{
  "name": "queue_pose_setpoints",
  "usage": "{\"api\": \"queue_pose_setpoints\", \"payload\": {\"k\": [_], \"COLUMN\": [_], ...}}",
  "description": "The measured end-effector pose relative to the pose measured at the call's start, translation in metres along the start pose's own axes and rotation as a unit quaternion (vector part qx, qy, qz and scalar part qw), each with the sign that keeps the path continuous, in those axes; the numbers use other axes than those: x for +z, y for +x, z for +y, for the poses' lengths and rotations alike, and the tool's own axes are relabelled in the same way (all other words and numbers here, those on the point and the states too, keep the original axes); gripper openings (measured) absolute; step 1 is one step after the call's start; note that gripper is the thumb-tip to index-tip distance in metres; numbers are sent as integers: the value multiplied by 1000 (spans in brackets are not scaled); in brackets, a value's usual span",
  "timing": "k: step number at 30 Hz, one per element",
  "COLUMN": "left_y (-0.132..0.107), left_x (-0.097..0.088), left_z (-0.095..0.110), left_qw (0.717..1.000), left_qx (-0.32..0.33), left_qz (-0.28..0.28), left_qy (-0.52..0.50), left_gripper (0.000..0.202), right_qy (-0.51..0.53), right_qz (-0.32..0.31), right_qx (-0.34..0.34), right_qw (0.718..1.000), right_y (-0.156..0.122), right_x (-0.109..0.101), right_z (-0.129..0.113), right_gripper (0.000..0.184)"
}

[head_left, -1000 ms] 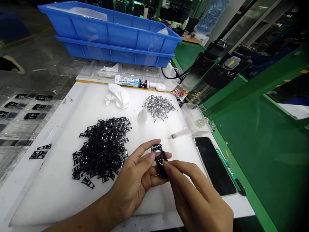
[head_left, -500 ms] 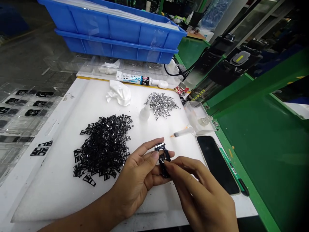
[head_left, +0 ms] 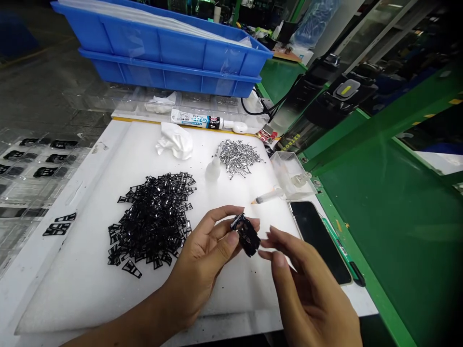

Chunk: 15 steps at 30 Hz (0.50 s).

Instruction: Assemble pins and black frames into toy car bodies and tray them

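Between the thumb and fingers of my left hand is a small black plastic part with a glossy edge and openings in it. It is tilted, its darker side facing me. My right hand is just to the right of the part, fingers apart and holding nothing; its fingertips are close to the part's lower right edge. Left of my hands lies a heap of flat black frame pieces. Farther back is a pile of small shiny metal pieces, and a syringe with an orange tip lies beyond my right hand.
A phone and a green pen lie at the right. Behind are a small translucent bottle, crumpled tissue, a glue tube and a clear box. Stacked blue bins and a green frame bound the table.
My right hand has let go of the black part and drawn back to the right, fingers opening. My left hand has turned the part so its darker side shows. The view shifted slightly.
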<state>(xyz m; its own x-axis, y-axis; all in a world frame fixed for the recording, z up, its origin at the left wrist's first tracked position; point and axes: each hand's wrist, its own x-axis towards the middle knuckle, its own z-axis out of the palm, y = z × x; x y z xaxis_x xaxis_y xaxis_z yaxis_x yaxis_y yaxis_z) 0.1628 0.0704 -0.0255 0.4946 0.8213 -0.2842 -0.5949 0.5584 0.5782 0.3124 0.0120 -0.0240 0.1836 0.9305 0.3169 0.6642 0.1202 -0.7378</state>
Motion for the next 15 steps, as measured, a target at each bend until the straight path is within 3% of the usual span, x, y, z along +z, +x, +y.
{"api": "queue_pose_setpoints", "payload": {"k": [2, 5, 8, 10, 13, 15], "left_y": [-3, -9, -15, -16, -15, -14], "left_x": [-1, -1, 1, 2, 2, 0], "left_z": [-3, -7, -9, -7, -5, -5], "left_qw": [998, 979, 921, 898, 901, 909], "left_qx": [16, 55, 121, 114, 73, 85], "left_qz": [-23, -25, -7, -1, -10, -9], "left_qy": [51, 194, 371, 426, 427, 408], "left_gripper": [20, 16, 27, 32, 26, 19], "right_qy": [106, 208, 143, 75, 13, 0], "right_qz": [-34, -53, 17, 64, 100, 97], "right_qx": [67, 100, 95, 77, 33, -20], "right_qw": [991, 972, 985, 992, 994, 995], "right_y": [4, 10, 11, 8, 0, -5], "right_x": [0, 1, 1, 0, -1, -2], "right_z": [-1, -1, 2, 7, 18, 25], "right_gripper": [26, 15, 16, 21, 26, 31]}}
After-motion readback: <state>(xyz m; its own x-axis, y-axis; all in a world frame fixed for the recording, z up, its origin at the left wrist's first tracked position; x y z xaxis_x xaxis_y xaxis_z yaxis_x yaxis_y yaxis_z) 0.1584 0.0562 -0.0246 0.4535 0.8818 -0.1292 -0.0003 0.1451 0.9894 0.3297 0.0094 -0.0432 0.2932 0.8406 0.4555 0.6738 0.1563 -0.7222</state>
